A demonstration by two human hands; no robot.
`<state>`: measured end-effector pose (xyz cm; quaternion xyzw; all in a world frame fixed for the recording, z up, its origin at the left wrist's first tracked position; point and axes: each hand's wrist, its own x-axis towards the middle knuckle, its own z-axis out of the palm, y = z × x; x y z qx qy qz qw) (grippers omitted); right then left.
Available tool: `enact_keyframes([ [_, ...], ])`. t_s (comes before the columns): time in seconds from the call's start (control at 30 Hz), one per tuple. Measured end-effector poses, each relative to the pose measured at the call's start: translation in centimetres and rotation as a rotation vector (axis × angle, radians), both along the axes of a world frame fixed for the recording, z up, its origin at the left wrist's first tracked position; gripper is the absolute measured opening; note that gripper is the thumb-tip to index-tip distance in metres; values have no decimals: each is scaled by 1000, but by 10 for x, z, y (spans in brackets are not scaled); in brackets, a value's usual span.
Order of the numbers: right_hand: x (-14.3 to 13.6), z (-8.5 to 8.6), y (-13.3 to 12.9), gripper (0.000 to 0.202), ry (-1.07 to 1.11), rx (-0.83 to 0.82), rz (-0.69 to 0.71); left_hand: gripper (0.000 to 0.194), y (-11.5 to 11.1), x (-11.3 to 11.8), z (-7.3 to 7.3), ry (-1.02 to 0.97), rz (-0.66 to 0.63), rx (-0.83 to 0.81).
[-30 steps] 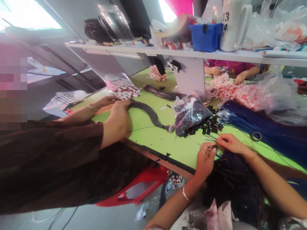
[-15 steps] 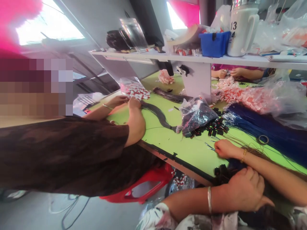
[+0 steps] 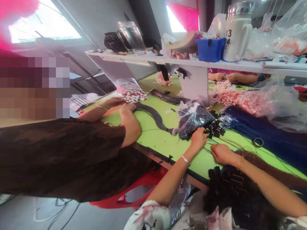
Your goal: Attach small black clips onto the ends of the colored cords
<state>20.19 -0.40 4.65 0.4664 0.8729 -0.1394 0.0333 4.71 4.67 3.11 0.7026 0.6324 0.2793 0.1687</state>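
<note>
My left hand [image 3: 199, 139] reaches to the near edge of a pile of small black plastic connectors [image 3: 217, 129], fingertips bent together on one of them. Beside it, to the right, my right hand [image 3: 221, 154] is closed around a few thin wires [image 3: 206, 149], whose ends stick out leftward between the two hands. A clear plastic bag of black connectors [image 3: 194, 116] lies just behind my left hand. On my lap sits a dark heap of connectors with wires [image 3: 230, 188], partly hidden under my right forearm.
A bundle of blue wires [image 3: 263, 134] and a tape ring [image 3: 258, 142] lie at right, near brown wires [image 3: 261, 161]. A co-worker's hands [image 3: 127, 108] work at left by a bag of red-and-white pieces [image 3: 133, 92]. Above stands a shelf [image 3: 153, 59] with a mug [image 3: 237, 36] and blue bin [image 3: 211, 49].
My left hand has moved from above my lap, forward and left, to the black connector pile. My right hand stays closed on the wires. The view has shifted slightly.
</note>
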Motion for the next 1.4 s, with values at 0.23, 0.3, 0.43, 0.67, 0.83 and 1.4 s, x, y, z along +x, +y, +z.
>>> enact_keyframes([
  [0.23,8,-7,3,12,237,-61,-21,28,5,-12,-7,-103,-94,-37],
  [0.3,10,-9,5,12,328,-100,-22,29,0,-18,-4,-215,-70,43],
  [0.43,13,-11,8,11,427,-148,-54,27,-9,-31,1,-716,-25,-61],
  [0.67,11,-16,10,3,676,-287,-115,28,-34,-43,0,-1442,39,-399],
  [0.83,4,-8,9,13,924,-400,-186,27,-51,-37,-1,-1568,22,-523],
  [1.4,3,4,-3,9,780,16,-178,24,-67,-14,3,-1657,-62,-702],
])
